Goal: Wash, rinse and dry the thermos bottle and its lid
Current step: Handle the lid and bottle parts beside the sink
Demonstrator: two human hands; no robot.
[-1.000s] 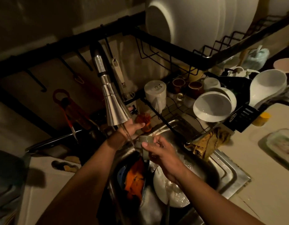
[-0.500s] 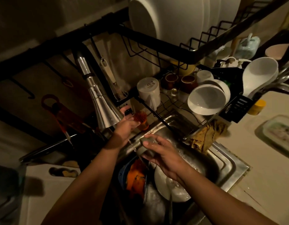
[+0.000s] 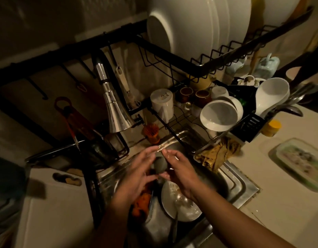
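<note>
Head: round grey lid between wet hands

The fingers of both hands, motion-blurred, cover most of the grey lid.

By the sink I count my two hands, left and right, with one lid between them. In the sink lies one plate. Behind the sink there is one faucet, one orange brush, one white mug, two brown cups and two stacked bowls.
</note>
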